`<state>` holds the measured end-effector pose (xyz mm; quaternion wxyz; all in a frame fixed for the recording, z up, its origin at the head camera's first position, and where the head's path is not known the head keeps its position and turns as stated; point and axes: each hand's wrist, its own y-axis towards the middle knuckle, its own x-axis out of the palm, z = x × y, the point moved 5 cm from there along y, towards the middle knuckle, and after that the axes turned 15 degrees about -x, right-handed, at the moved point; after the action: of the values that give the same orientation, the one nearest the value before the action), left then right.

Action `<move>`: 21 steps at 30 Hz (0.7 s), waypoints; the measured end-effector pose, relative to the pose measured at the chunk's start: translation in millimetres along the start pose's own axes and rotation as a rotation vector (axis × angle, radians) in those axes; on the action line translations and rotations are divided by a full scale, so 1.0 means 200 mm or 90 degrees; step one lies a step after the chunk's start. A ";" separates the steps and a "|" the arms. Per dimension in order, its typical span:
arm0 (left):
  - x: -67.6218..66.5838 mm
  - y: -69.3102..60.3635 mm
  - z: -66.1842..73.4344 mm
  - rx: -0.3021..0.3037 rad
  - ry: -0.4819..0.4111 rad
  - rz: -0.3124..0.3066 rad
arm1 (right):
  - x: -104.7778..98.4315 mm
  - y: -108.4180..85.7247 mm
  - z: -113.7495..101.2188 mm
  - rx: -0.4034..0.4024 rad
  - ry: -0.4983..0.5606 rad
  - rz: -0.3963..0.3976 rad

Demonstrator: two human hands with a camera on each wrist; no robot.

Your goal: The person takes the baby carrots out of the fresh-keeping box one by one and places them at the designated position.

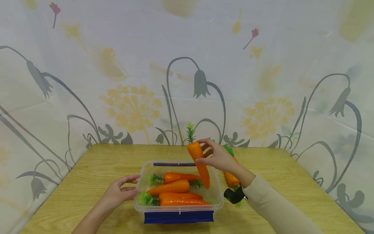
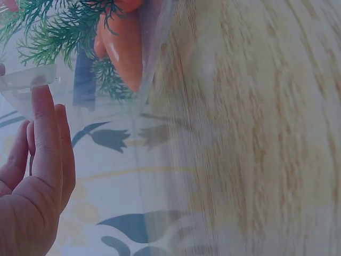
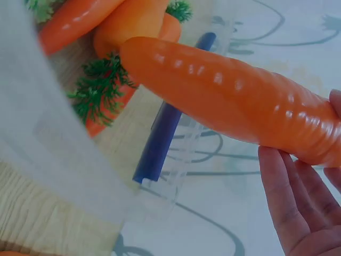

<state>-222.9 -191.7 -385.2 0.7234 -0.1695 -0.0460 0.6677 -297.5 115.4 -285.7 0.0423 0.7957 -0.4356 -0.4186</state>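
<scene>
My right hand (image 1: 217, 157) pinches an orange toy carrot (image 1: 201, 165) with a green leafy top, near its thick end. The carrot slants down, its tip over the right part of a clear plastic container (image 1: 219, 195). Close up in the right wrist view, the held carrot (image 3: 229, 96) shows glossy ridges, with the fingers along one side. Several more toy carrots (image 1: 172, 187) lie inside the container. At the container's left side, my left hand (image 1: 118, 191) touches the rim with fairly straight fingers. In the left wrist view a fingertip of the left hand (image 2: 45, 160) meets the translucent rim.
Right of the container, partly behind my right forearm, lie an orange vegetable with green leaves (image 1: 230, 178) and a dark, shiny object (image 1: 233, 195). Blue latches (image 1: 179, 217) run along the container's sides. A flower-patterned cloth (image 1: 187, 107) hangs behind the wooden table (image 1: 117, 152).
</scene>
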 end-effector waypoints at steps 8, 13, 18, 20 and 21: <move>0.00 0.00 0.00 0.003 -0.001 -0.008 | -0.07 -0.06 0.03 0.020 0.005 0.048; 0.00 0.00 0.00 0.004 0.006 -0.011 | -0.12 -0.10 0.05 0.035 -0.005 0.081; 0.00 0.00 0.00 -0.003 0.008 -0.006 | -0.16 -0.14 0.06 0.042 -0.019 0.103; 0.00 0.00 0.00 -0.004 0.007 -0.004 | -0.17 -0.16 0.06 0.051 -0.027 0.109; 0.00 0.00 0.00 -0.001 0.008 -0.005 | -0.18 -0.17 0.06 0.055 -0.033 0.112</move>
<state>-222.8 -192.1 -385.9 0.7263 -0.1741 -0.0428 0.6636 -293.5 166.8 -285.3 0.0336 0.7445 -0.5223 -0.4145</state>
